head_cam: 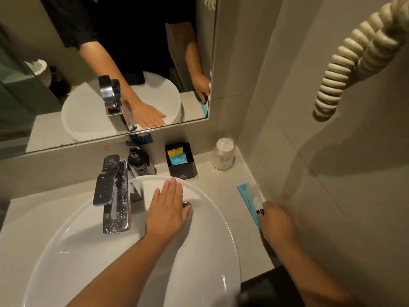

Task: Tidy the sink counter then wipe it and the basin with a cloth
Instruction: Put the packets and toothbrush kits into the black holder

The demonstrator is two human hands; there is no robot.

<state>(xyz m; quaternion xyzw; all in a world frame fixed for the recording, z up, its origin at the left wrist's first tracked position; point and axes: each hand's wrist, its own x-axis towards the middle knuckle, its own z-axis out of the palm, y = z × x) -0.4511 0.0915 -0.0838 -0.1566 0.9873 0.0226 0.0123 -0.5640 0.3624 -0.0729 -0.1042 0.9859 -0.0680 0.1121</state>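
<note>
A white round basin point(66, 235) sits on the beige counter point(219, 185), with a chrome tap point(112, 196) at its back. My left hand point(168, 209) lies flat and open on the basin's far inner wall, fingers together, just above the drain. My right hand point(274, 222) rests on the counter at the right and pinches the near end of a teal and clear toothbrush packet point(250, 196) lying along the wall edge. No cloth is in view.
Behind the basin stand a dark pump bottle point(138, 160), a black box point(181, 160) holding yellow and blue sachets, and a wrapped glass point(224, 154) in the corner. A mirror point(55, 120) hangs above. A coiled cream cord point(345, 69) dangles on the right wall.
</note>
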